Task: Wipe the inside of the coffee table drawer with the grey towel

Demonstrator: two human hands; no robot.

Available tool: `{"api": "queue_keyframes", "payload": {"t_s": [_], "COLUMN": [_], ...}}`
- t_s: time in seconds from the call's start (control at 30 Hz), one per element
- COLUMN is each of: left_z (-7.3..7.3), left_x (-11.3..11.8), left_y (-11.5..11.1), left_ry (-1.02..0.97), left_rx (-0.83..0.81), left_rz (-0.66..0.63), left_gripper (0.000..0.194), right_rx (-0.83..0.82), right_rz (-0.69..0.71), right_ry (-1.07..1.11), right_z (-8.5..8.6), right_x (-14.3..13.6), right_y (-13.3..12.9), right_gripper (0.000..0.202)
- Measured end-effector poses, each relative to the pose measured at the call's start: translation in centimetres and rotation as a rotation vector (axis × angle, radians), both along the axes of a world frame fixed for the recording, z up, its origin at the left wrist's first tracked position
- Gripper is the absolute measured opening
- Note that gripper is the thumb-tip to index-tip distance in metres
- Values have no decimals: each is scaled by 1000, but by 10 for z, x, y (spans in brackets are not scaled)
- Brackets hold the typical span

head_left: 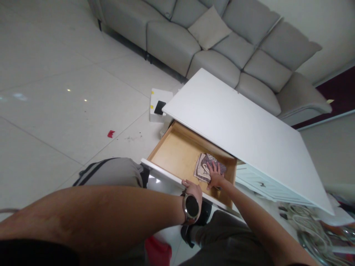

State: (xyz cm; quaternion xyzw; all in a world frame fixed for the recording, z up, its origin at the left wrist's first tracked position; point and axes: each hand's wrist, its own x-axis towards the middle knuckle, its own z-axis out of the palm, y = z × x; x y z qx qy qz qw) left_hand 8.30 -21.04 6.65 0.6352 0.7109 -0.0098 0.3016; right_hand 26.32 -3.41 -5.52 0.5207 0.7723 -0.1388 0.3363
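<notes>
Lower centre: my right hand (pixel 215 177), spread wide on the folded patterned cloth (pixel 200 172), should press evenly while my left hand (pixel 193 190) grips the drawer front (pixel 163 172).

From here I make out purple and cream patterning on the cloth (pixel 204 166), tan drawer interior (pixel 174 151), white coffee table (pixel 244 129), grey sofa (pixel 219 68).

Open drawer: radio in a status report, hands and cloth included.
Left hand on front edge of drawer. Right hand spread on folded cloth. Cloth inside drawer, partly hidden by that hand. Nothing seen blocking the hands.
</notes>
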Motion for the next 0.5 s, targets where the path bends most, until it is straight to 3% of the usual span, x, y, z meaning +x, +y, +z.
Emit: {"api": "queue_keyframes", "payload": {"t_s": [0.17,0.33,0.5], "left_z": [13,13,6], "left_x": [-8,-8,-7], "left_y": [-5,-4,-5], "left_ry": [156,214,141], "left_rx": [-20,-8,66], "left_rz": [-245,-233,-212], "left_gripper": [56,57,52], "right_rx": [4,-19,-14], "right_rz": [-7,-21,-18], "right_ry": [-10,-7,-5], "right_z": [0,4,8], "right_x": [-2,-5,-8], "right_y": [1,0,0], "right_gripper": [172,174,175]}}
